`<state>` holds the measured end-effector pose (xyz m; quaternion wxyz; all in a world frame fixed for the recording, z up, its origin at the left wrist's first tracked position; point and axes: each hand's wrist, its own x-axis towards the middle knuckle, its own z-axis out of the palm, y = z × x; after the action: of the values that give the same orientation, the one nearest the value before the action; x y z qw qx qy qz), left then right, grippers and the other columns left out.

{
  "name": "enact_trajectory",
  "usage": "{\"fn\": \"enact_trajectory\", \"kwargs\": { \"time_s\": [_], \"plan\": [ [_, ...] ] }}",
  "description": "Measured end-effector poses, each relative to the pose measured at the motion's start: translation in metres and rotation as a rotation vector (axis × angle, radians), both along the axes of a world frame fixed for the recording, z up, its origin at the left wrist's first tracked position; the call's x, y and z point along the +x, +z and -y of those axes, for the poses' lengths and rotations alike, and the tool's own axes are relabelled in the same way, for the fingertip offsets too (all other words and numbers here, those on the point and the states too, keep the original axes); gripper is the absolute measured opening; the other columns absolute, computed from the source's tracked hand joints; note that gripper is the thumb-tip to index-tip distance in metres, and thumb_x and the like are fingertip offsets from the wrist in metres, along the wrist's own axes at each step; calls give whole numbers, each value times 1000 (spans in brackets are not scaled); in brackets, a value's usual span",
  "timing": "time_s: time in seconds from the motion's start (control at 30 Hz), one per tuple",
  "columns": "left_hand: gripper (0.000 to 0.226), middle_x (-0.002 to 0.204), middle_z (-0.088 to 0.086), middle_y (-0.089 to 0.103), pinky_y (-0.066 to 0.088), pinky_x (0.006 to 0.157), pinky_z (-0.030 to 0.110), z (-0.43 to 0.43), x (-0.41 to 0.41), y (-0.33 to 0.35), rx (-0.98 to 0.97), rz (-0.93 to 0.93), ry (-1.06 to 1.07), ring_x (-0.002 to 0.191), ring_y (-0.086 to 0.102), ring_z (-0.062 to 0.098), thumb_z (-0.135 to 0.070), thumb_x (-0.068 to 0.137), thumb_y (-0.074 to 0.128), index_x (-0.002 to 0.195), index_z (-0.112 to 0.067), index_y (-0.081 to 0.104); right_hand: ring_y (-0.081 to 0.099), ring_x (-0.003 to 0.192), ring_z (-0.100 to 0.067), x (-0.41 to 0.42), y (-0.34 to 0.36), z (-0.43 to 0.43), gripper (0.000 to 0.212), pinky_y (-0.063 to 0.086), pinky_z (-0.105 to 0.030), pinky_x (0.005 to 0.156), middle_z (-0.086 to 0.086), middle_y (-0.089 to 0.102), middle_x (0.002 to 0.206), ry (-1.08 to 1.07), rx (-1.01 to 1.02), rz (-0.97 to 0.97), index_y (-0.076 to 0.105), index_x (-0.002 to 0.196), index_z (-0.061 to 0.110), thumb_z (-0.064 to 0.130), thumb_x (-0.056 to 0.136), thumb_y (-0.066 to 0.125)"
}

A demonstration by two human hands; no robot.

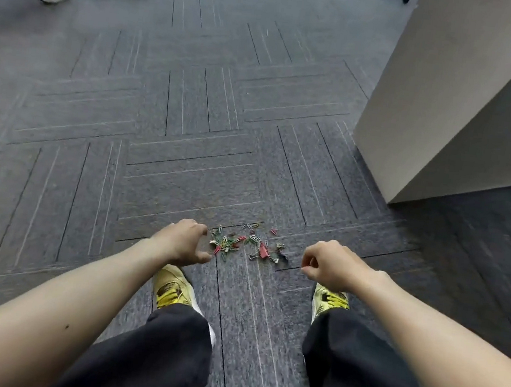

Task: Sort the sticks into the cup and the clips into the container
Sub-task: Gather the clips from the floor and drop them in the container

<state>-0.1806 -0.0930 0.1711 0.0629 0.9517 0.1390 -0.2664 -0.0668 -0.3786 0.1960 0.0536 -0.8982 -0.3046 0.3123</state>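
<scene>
The left hand [183,242] hung with fingers loosely curved and thumb apart, holding nothing. The right hand [332,265] had its fingers curled inward; whether they pinched anything could not be told. The clips [243,245] lay between them on the carpet [157,150], left hand at their nine o'clock, right hand at three. The scatter ran long from nine to three. Single clips pointed every way, though a red binder clip [263,251] lay roughly twelve to six. Raking both hands inward first, then pinching small bunches, would probably serve best. Neither cup nor container showed.

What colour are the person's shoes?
The shoes are yellow with black marks, best seen in the head view.
</scene>
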Motion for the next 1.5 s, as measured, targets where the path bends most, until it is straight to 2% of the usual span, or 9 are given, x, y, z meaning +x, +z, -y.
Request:
{"fn": "enact_trajectory", "kwargs": {
  "time_s": [0.23, 0.37, 0.67, 0.87, 1.1, 1.2, 1.3, 1.4, 1.5],
  "plan": [
    [108, 151, 10, 33, 38, 110, 40, -36, 40, -117, -66, -118, 35, 137, 38, 29, -67, 68, 73, 147, -12, 25, 64, 103, -28, 49, -114, -47, 25, 50, -32, 80, -3, 68, 112, 77, -136, -64, 67, 109, 25, 36, 86, 67],
    [137, 160, 16, 11, 25, 118, 42, -53, 68, -175, -86, -117, 23, 146, 19, 34, -74, 57, 75, 153, -6, 6, 63, 108, -32, 79, -171, -76, 36, 52, -36, 85, -9, 66, 117, 46, -162, -39, 65, 115, 16, 37, 86, 70],
    [151, 161, 17, -17, 17, 121, 48, -67, 90, -269, -56, -139, -44, 149, -5, 37, -76, 53, 75, 152, -11, -18, 57, 113, -40, 96, -268, -81, 61, 47, -41, 85, -16, 59, 122, -72, -255, -78, 42, 120, 10, 42, 81, 77],
    [128, 157, 16, -27, 10, 121, 49, -55, 79, -295, -34, -132, 61, 148, -15, 37, -81, 73, 50, 152, -10, -20, 57, 106, -38, 93, -293, -77, 57, 44, -39, 79, -14, 57, 114, -252, -100, -86, 40, 112, 13, 39, 79, 79],
    [79, 154, 9, -36, -4, 121, 49, -15, 73, -312, -149, -10, 196, 144, -29, 30, -53, 101, 23, 151, -12, -21, 59, 96, -24, 77, -302, -98, 26, 42, -31, 76, -4, 66, 107, -293, 65, -104, 57, 111, 16, 26, 90, 69],
    [71, 153, 6, -38, -6, 121, 48, 9, 85, -312, -255, 22, 126, 142, -33, 24, -43, 104, 21, 149, -12, -25, 61, 97, -17, 70, -305, -117, 31, 51, -32, 87, 1, 67, 108, -327, 207, -215, 62, 116, 19, 22, 87, 72],
    [72, 157, -3, -29, -7, 122, 39, 19, 96, -307, -460, 123, 122, 144, -26, 11, -39, 104, 30, 152, -16, -17, 64, 95, -15, 74, -308, -126, 31, 53, -35, 91, 3, 68, 103, -317, 295, -250, 65, 115, 22, 22, 85, 73],
    [73, 160, -12, -20, -2, 120, 29, 3, 96, -304, -522, 294, 226, 146, -16, 3, -40, 101, 39, 156, -22, -6, 60, 100, -15, 88, -306, -118, 35, 53, -33, 91, 0, 61, 120, -360, 305, -72, 59, 126, 18, 17, 91, 62],
    [73, 162, -6, -16, 2, 122, 33, -17, 83, -305, -352, 381, 416, 148, -13, 7, -39, 100, 39, 156, -19, -3, 42, 134, -22, 100, -309, -105, 56, 41, -36, 110, -5, 33, 153, -321, 200, 1, 35, 148, 14, 13, 95, 52]
  ]
}}
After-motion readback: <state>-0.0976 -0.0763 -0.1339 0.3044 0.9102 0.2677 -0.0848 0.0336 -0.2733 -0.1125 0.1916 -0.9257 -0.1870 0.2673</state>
